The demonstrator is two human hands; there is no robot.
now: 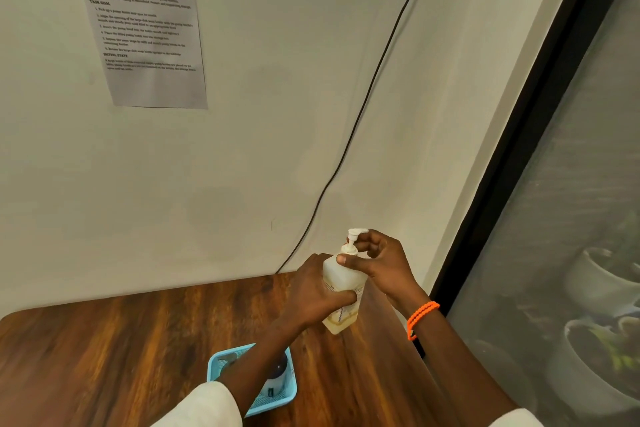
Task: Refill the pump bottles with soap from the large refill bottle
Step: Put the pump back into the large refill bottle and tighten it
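A translucent pump bottle [343, 282] with a little yellowish soap at its bottom stands tilted on the wooden table [104, 350] near the far right corner. My left hand [311, 291] grips the bottle's body from the left. My right hand [381, 262] holds the white pump head [355, 236] at the top, its fingers curled round it and its thumb lying on the bottle's shoulder. The large refill bottle is not in view.
A light blue basket [287, 395] sits near the table's front, partly under my left forearm, with a white bottle with a dark cap [277, 374] inside. A black cable [346, 146] runs down the wall. A dark-framed window [519, 149] stands at the right.
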